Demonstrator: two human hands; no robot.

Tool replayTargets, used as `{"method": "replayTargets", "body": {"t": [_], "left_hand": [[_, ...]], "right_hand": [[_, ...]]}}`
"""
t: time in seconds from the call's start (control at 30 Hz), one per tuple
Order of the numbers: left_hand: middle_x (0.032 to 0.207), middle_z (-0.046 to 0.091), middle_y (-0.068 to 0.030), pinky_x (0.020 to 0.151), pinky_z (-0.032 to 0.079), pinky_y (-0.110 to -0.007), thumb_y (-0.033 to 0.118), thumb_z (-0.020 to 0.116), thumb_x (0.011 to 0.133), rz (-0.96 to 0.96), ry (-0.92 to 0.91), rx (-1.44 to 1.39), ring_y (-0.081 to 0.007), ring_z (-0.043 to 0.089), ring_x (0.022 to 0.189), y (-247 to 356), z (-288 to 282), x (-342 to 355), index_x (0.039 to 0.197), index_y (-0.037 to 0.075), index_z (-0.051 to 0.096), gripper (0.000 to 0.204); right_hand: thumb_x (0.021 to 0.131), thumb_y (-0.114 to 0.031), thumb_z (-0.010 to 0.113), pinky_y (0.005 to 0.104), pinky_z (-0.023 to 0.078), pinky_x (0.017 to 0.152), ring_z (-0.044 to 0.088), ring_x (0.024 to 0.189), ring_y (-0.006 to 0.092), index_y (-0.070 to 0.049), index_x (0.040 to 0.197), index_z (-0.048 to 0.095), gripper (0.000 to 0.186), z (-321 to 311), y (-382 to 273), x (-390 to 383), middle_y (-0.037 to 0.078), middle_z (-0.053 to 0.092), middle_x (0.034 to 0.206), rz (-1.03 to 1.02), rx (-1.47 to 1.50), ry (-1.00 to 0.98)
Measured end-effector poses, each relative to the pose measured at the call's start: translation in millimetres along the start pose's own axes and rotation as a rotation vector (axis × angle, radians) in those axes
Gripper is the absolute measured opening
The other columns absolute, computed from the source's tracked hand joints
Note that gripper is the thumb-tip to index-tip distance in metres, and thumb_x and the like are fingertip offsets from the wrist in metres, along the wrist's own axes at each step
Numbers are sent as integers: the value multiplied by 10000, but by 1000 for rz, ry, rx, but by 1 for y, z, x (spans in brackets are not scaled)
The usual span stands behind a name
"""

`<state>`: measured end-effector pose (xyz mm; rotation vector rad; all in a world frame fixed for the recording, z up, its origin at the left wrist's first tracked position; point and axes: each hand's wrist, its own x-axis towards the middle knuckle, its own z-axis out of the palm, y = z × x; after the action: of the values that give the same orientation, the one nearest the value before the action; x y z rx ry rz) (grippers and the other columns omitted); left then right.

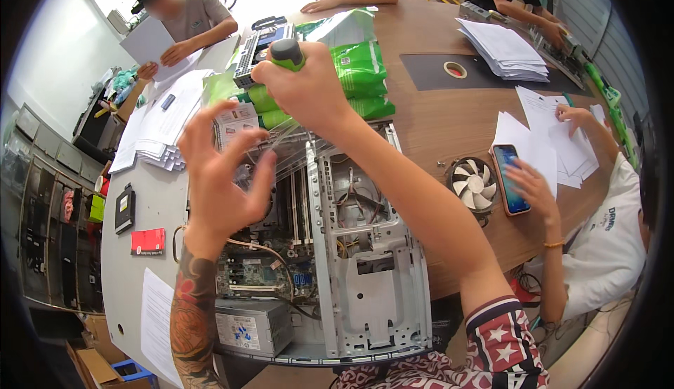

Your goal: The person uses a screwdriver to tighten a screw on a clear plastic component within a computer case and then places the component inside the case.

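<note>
An opened desktop computer case [372,294] lies in front of me, its metal drive frame on the right side. On its left are the green motherboard [263,273] and a silver power supply [246,326]. My right hand [312,87] is closed around a screwdriver [288,53] with a green and grey handle, above the case's far edge; its shaft is hidden. Over the motherboard, my left hand [225,178] has its fingers spread and curved, with nothing plainly in them. Clear, shiny plastic shows between the two hands; whether either touches it I cannot tell.
Beyond the case lie green plastic bags [361,69] with a metal computer part [263,41] on top. A round fan [472,184] and a phone [511,178] are at right, beside a co-worker's hands. Paper stacks [165,126], a black drive [125,210] and a red packet [148,241] are left.
</note>
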<state>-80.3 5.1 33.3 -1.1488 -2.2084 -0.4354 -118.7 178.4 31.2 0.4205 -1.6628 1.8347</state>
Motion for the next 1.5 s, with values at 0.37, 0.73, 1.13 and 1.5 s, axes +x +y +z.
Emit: {"method": "replayTargets", "body": {"t": [0.37, 0.73, 1.13, 1.5], "left_hand": [[1064, 656, -69, 674, 480, -274, 215, 489, 958, -40, 240, 237, -140, 600, 885, 12, -80, 153, 938, 40, 709, 281], [1010, 683, -164, 689, 546, -408, 81, 521, 855, 312, 52, 311, -339, 674, 913, 19, -39, 161, 1134, 35, 608, 297], [1042, 655, -279, 936, 452, -436, 312, 385, 959, -257, -365, 16, -391, 623, 1019, 79, -10, 149, 1029, -72, 667, 481], [1055, 635, -214, 936, 453, -413, 180, 459, 927, 110, -68, 77, -316, 611, 989, 0, 33, 134, 1123, -9, 614, 313]], "right_hand": [[784, -103, 649, 282, 357, 491, 422, 507, 75, -6, 600, 537, 236, 6, -2, 0, 13, 511, 521, -98, -38, -48], [761, -155, 670, 356, 412, 533, 430, 507, 137, 43, 620, 561, 266, 9, -5, 0, 114, 528, 522, -130, 36, 35], [824, -108, 700, 348, 459, 963, 550, 1191, 225, -47, 1276, 513, 492, 7, 35, 0, 124, 568, 1244, -202, 107, -117], [764, -188, 703, 337, 483, 707, 603, 759, 208, -16, 851, 612, 213, -8, 23, -9, 146, 626, 835, -175, -33, -43]]}}
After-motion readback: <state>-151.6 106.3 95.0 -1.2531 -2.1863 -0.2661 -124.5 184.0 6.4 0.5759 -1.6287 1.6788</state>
